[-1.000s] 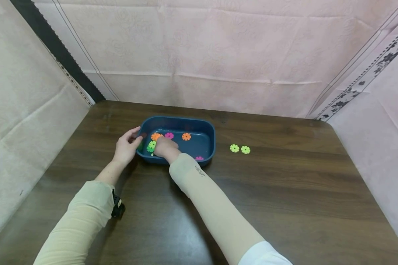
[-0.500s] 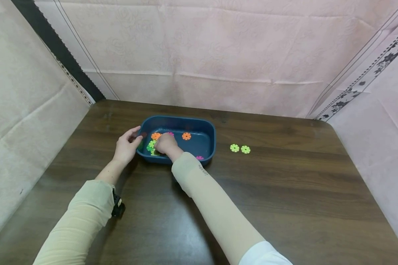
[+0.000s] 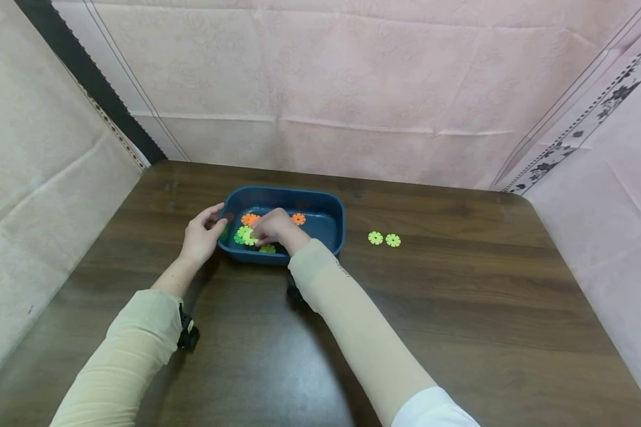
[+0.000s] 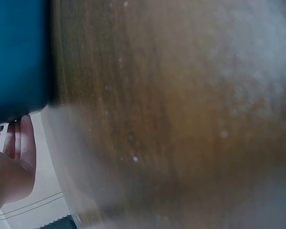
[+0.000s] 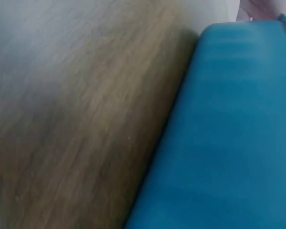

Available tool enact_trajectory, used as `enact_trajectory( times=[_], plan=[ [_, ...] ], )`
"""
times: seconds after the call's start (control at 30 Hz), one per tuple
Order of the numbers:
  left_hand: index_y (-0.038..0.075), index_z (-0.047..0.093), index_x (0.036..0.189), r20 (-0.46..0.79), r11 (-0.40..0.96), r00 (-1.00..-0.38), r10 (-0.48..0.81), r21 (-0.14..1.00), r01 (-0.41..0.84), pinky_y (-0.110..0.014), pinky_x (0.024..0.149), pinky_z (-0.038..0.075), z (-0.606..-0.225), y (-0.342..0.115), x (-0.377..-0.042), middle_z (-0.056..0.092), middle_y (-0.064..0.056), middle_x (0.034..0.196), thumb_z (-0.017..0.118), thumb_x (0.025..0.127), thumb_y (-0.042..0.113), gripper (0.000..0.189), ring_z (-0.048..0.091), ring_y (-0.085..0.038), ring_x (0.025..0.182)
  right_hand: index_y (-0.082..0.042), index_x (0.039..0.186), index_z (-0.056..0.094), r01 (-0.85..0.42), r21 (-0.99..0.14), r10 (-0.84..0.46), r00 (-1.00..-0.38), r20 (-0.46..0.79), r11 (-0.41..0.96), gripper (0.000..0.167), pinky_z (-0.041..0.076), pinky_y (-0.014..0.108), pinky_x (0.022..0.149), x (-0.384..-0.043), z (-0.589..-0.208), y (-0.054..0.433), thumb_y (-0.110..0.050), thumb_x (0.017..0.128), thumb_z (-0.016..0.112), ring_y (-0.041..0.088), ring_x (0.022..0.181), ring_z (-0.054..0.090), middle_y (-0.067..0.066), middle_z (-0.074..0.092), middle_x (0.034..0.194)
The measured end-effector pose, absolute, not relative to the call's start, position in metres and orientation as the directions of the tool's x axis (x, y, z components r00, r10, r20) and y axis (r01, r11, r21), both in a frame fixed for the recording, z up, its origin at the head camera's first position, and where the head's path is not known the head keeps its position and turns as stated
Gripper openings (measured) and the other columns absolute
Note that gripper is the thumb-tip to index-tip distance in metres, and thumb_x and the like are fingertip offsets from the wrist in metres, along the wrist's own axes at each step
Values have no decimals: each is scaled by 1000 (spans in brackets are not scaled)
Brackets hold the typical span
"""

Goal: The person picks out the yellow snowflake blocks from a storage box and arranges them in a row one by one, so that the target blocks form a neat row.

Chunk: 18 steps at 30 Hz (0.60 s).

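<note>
On the table a blue tray [image 3: 320, 228] holds flower-shaped discs: orange discs [image 3: 250, 219], a yellow-green disc [image 3: 243, 230] and a green disc [image 3: 238, 239] at its left. My left hand [image 3: 199, 240] touches the tray's left end. In the left wrist view its straight fingers [image 4: 26, 140] meet the outer wall. My right hand [image 3: 279, 228] reaches down into the tray, its fingertips pinching a second yellow-green disc [image 3: 250, 239] beside the small pile. Below that hand lies another yellow-green disc [image 3: 267, 248]. The right wrist view shows mostly the tray's outer wall [image 5: 229, 133].
Two yellow-green discs [image 3: 384, 239] lie side by side on the wooden table [image 3: 459, 296], right of the tray. Another orange disc [image 3: 298, 219] sits near the tray's far wall. Pale cloth [image 3: 320, 89] hangs behind the table and along both sides.
My right hand has shifted right and slightly upward inside the tray, uncovering the near yellow-green disc and covering the pink discs. The left hand stays at the tray's end.
</note>
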<state>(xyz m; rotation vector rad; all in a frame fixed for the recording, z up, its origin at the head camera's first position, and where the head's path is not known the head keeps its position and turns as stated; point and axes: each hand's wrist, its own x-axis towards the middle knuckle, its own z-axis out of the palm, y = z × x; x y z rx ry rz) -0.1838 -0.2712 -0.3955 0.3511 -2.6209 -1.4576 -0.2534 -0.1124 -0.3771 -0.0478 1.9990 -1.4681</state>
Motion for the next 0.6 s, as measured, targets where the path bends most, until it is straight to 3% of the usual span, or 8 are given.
enact_trajectory(
  times=[0.27,0.6],
  plan=[
    [10,39,143,-10,504,-965,-261,852,-145,-30,87,40,-398,-272,-185,50,-22,129,46,98,21,46,46,-29,110,5,100,68,389,-851,-416,-750,-515,352,19,54,35,80,-259,-366,-100,2,82,67,16,64,59,9,62,81],
    [9,40,142,7,519,-966,-260,844,-134,-31,86,40,-399,-273,-187,51,-23,126,46,98,19,45,46,-30,108,3,110,64,372,-867,-449,-746,-491,331,26,50,37,90,-269,-341,-67,-2,84,65,15,69,61,9,63,88]
  ],
)
